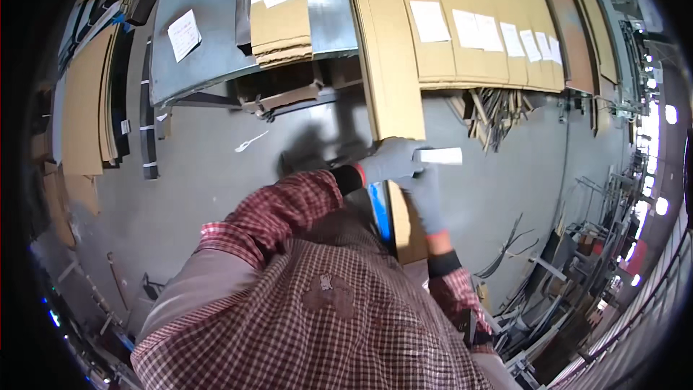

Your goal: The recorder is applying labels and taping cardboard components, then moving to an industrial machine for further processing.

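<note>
My left hand wears a grey glove with a red-edged dark cuff. Its fingers are closed at one end of a flat white slip, which sticks out to the right. Just below, my right hand, gloved alike, reaches up with its fingertips close to the left fingers. Motion smears those fingers, so their grip is unclear. Both hands are over a long, narrow cardboard piece that runs from the far table toward my body. A blue strip shows beside its near end.
Flat cardboard sheets with several paper labels lie on the right. A metal-topped table carries a cardboard stack. Scrap strips lie beneath. More sheets lean at left; metal frames clutter the right.
</note>
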The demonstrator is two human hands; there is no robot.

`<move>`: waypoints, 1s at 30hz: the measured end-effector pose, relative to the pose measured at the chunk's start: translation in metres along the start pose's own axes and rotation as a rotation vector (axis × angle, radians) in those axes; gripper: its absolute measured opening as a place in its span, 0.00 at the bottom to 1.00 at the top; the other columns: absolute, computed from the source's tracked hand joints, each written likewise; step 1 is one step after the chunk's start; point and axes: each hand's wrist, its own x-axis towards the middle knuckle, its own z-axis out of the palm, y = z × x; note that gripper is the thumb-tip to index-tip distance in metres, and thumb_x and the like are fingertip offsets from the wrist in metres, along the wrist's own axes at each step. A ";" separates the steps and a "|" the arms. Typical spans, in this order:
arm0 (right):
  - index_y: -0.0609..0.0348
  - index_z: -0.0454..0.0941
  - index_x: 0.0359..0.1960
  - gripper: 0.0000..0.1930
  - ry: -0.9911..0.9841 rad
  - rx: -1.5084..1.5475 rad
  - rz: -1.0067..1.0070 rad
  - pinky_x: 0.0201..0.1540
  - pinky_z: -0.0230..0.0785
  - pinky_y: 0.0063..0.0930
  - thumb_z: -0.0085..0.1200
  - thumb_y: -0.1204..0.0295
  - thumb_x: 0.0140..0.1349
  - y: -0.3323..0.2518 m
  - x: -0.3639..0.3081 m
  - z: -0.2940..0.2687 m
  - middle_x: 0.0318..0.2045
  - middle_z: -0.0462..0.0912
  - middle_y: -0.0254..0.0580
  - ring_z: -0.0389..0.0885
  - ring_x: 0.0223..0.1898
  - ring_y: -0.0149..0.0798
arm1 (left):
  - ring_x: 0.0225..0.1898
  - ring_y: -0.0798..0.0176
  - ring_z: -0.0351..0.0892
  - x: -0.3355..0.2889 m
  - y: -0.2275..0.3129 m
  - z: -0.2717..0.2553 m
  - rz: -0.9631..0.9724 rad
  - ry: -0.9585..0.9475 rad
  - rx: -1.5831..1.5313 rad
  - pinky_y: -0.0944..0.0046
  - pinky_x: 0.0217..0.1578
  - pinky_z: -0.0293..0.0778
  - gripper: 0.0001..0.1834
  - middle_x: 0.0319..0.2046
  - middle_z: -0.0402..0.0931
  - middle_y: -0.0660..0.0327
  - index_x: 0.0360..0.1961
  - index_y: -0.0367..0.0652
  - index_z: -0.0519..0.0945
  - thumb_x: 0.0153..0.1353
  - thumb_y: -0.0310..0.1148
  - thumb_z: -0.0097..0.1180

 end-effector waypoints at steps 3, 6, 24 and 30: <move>0.64 0.68 0.55 0.26 -0.177 0.231 0.191 0.43 0.74 0.36 0.60 0.69 0.55 -0.075 0.029 -0.061 0.43 0.80 0.56 0.81 0.44 0.49 | 0.27 0.48 0.82 0.012 -0.025 0.032 -0.138 0.012 0.228 0.50 0.27 0.74 0.18 0.26 0.81 0.55 0.44 0.52 0.80 0.58 0.49 0.51; 0.61 0.73 0.41 0.12 -0.483 -0.554 0.067 0.35 0.73 0.38 0.56 0.70 0.58 -0.051 0.040 -0.054 0.29 0.82 0.52 0.81 0.30 0.50 | 0.25 0.47 0.81 0.010 -0.012 0.017 -0.098 -0.153 0.265 0.49 0.26 0.73 0.26 0.23 0.80 0.52 0.56 0.51 0.74 0.58 0.48 0.53; 0.60 0.81 0.32 0.13 -0.581 -0.586 -0.060 0.33 0.74 0.44 0.48 0.65 0.60 0.057 0.139 -0.039 0.30 0.83 0.57 0.83 0.34 0.54 | 0.31 0.53 0.82 -0.005 -0.030 -0.047 -0.372 0.558 -0.202 0.54 0.32 0.78 0.32 0.33 0.80 0.45 0.56 0.30 0.65 0.61 0.43 0.59; 0.61 0.82 0.33 0.15 -1.018 -0.716 0.131 0.39 0.73 0.46 0.49 0.62 0.58 0.029 0.091 -0.069 0.32 0.82 0.60 0.81 0.38 0.58 | 0.46 0.44 0.80 -0.085 -0.031 0.068 -0.276 0.328 0.130 0.52 0.47 0.76 0.45 0.52 0.73 0.39 0.65 0.29 0.50 0.59 0.44 0.62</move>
